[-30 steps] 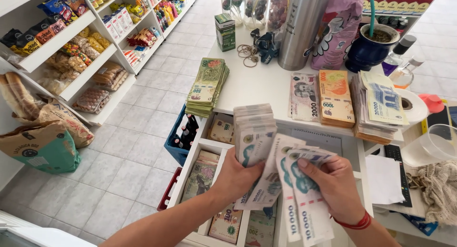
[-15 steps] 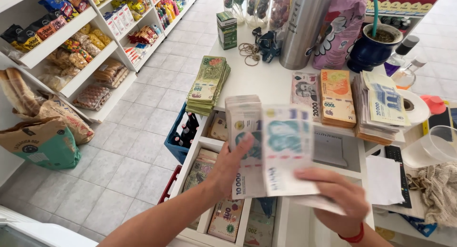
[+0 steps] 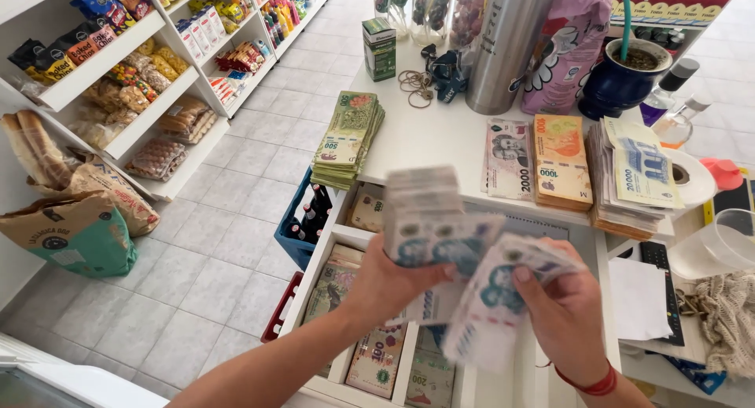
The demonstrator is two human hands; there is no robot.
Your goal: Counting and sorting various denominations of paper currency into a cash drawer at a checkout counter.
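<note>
banknote wad [image 3: 421, 211]: thick, blue-grey, blurred | left hand [image 3: 385, 286] clasps wad | right hand [image 3: 562, 310] pinches fanned notes [image 3: 491, 306]

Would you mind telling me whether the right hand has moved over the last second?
Yes. The right hand rose slightly, nearer the counter edge, now gripping bent banknotes beside the left hand.

Bare counter [image 3: 440, 145] is left between the green stack [image 3: 346, 137] and 3 right stacks [image 3: 562, 168]; bottles [image 3: 503, 46] block behind.
</note>
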